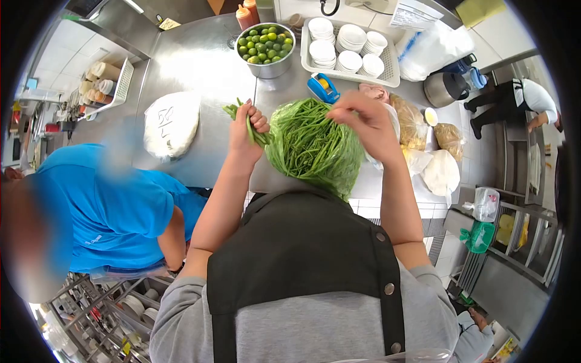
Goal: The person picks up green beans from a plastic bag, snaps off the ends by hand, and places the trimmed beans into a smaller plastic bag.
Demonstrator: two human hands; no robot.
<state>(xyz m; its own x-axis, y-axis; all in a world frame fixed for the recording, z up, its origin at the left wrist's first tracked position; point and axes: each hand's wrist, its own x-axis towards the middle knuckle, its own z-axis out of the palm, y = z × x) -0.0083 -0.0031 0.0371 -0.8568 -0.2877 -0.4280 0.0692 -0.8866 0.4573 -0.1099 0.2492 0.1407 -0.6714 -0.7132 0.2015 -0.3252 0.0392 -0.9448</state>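
A bunch of green beans [250,128] is gripped in my left hand [247,124], its ends sticking out above and below the fist. Directly in front of me, an open green plastic bag [346,175] holds a heap of long green beans [308,136]. My right hand [369,118] is over the bag's right side, fingers bent and drawn together at the edge of the heap. What lies between those fingertips, if anything, is too small to make out.
Behind the bag stand a metal pot of limes [266,48], a blue tape dispenser [324,88] and a white basket of small bowls [390,69]. A white marked bundle [172,126] lies left; filled bags [407,121] sit right. A person in blue [115,206] is close on my left.
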